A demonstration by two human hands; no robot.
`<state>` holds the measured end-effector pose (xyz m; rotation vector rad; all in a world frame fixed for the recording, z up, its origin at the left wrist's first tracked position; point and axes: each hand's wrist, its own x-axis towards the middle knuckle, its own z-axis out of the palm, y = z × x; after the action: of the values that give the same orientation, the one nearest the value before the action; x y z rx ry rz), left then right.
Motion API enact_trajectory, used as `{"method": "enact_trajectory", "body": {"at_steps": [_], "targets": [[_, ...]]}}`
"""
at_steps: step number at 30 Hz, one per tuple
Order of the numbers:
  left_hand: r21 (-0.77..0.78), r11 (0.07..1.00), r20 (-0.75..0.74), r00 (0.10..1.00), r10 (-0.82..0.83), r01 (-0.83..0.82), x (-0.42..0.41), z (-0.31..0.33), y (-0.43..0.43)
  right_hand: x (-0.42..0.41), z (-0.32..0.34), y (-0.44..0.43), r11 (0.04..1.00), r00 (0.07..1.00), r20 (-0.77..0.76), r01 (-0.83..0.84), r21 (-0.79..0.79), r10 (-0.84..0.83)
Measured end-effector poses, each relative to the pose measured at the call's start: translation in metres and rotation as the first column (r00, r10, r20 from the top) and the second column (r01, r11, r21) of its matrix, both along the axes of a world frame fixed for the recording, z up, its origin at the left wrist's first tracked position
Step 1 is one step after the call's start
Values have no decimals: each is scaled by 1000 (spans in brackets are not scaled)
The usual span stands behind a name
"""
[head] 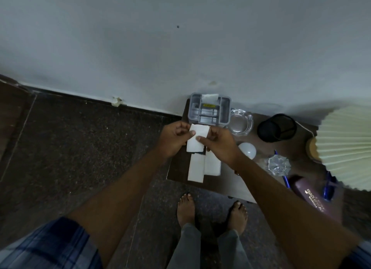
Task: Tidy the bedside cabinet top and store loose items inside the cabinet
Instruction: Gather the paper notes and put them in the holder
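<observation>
My left hand and my right hand both pinch a white folded paper above the left part of the dark bedside cabinet top. Under it lie two more white folded papers, side by side, with a small dark item between them and the held sheet. A grey compartment organiser box stands at the back against the wall, holding small items and a white paper.
A glass ashtray, a black mesh cup, a white bulb, a cut-glass piece, blue pens and a maroon book lie to the right. A pleated lampshade overhangs the right side. My bare feet stand on the dark floor below.
</observation>
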<state>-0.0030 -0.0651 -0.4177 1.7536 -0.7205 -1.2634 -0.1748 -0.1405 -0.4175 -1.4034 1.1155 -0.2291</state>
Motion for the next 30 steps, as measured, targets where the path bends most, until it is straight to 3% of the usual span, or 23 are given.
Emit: {"method": "enact_trajectory", "body": {"at_steps": [5, 10, 15, 21, 30], "targets": [[-36, 999, 75, 997, 22, -19, -6, 19, -35, -9, 20, -32, 993, 999, -48, -30, -111, 24], [-70, 997, 95, 995, 36, -29, -7, 38, -71, -6, 29, -62, 970, 993, -102, 27, -241, -53], [-69, 995, 272, 961, -53, 75, 0, 48, -100, -3, 30, -87, 921, 983, -161, 21, -388, -90], [-47, 989, 454, 885, -101, 137, 3, 45, -114, 3, 26, -97, 893, 981, -172, -2, -450, -85], [-2, 986, 569, 812, -134, 164, 3, 29, -116, 9, 2, -99, 877, 969, -241, -73, -475, -50]]}}
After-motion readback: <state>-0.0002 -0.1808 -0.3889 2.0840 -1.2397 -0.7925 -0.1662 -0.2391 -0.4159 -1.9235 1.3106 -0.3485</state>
